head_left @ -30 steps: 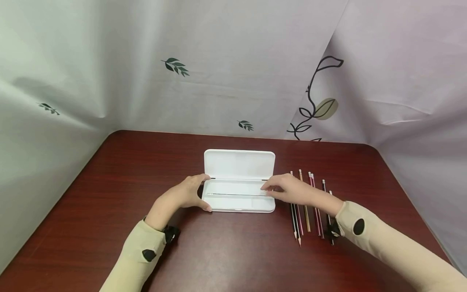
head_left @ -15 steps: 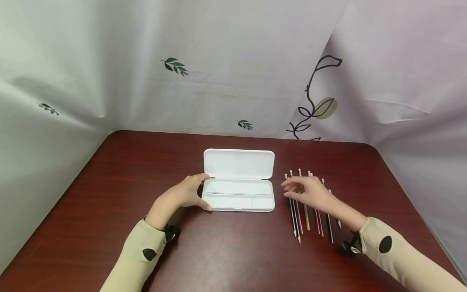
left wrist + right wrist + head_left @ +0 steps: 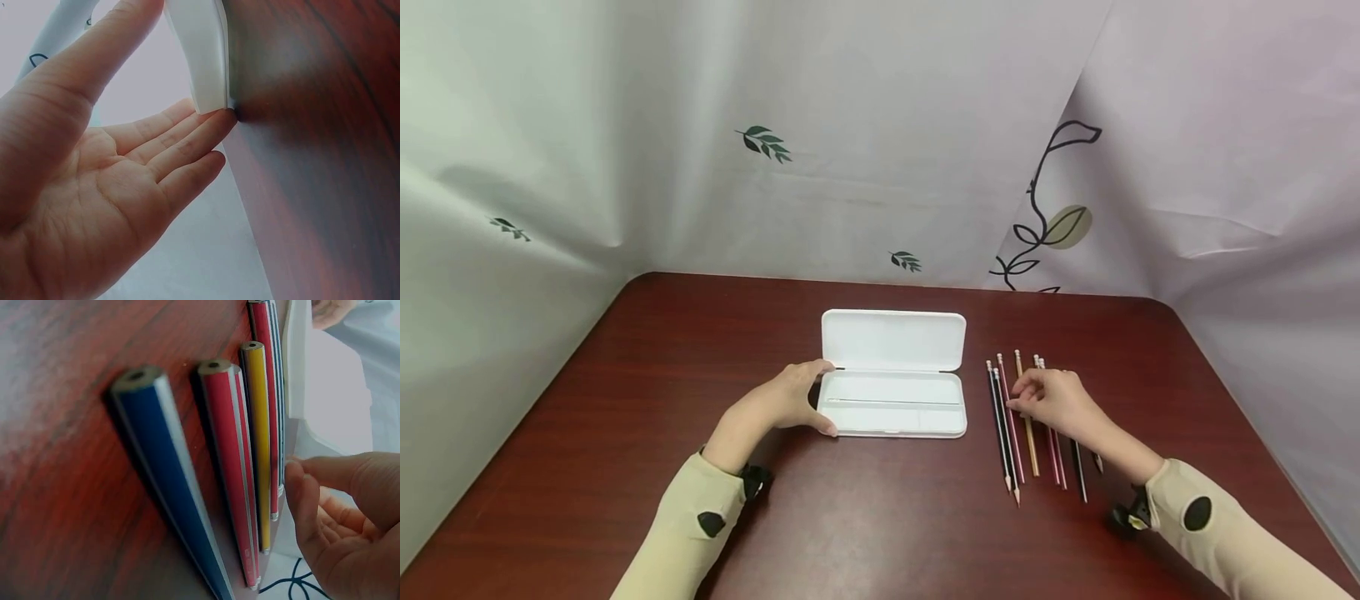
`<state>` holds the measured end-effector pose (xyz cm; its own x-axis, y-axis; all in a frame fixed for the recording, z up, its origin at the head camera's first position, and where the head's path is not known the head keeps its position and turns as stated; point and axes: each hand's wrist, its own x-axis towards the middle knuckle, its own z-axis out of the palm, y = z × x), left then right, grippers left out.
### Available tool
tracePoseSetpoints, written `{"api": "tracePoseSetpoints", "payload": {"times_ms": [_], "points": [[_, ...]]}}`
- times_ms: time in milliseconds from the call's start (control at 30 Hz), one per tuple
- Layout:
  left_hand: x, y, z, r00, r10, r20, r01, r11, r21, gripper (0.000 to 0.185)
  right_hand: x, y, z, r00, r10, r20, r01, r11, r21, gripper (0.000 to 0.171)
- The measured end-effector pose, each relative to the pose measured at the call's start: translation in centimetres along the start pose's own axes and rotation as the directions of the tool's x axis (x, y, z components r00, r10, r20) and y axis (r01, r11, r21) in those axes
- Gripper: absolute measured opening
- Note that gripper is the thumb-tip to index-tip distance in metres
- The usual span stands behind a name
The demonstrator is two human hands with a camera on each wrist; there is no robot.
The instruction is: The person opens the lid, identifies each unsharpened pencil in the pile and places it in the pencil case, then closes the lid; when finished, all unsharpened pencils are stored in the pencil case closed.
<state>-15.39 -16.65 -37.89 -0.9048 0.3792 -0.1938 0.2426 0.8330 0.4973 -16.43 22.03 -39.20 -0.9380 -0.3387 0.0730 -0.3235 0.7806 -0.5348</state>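
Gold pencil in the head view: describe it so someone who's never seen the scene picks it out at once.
On the dark red table, right of the open white pencil case, lies a row of pencils. The right hand rests over the row; the gold pencil runs just under its fingertips. It is the only gold one, among black, pink and red neighbours.

An open left hand [image 3: 94, 187] shows its palm, straight fingertips [image 3: 219, 122] touching the corner of a white plastic case [image 3: 199, 53], thumb along its upper edge, beside a dark red-brown wooden tabletop [image 3: 312, 156].
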Motion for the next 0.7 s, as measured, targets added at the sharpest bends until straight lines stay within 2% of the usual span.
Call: {"api": "tracePoseSetpoints", "payload": {"times_ms": [367, 467, 600, 700], "points": [[-0.1, -0.1, 0.0, 1.0, -0.005, -0.004, 0.005, 1.0, -0.011, 0.089, 0.8, -0.3, 0.5, 0.992, 0.084, 0.097, -0.093, 0.991, 0.095, 0.015], [-0.1, -0.1, 0.0, 1.0, -0.008, -0.005, 0.008, 1.0, -0.01, 0.089, 1.2, -0.6, 0.4, 0.978, 0.136, 0.157, -0.153, 0.983, 0.101, 0.018], [-0.1, -0.1, 0.0, 1.0, -0.012, -0.003, 0.012, 1.0, -0.009, 0.089, 1.9, -1.0, 0.3, 0.953, 0.199, 0.23, -0.218, 0.974, 0.059, 0.018], [-0.1, 0.0, -0.1, 1.0, -0.017, 0.001, 0.017, 1.0, -0.012, 0.089, 2.2, -1.1, 0.3, 0.936, 0.234, 0.262, -0.255, 0.965, 0.052, 0.016]]}}
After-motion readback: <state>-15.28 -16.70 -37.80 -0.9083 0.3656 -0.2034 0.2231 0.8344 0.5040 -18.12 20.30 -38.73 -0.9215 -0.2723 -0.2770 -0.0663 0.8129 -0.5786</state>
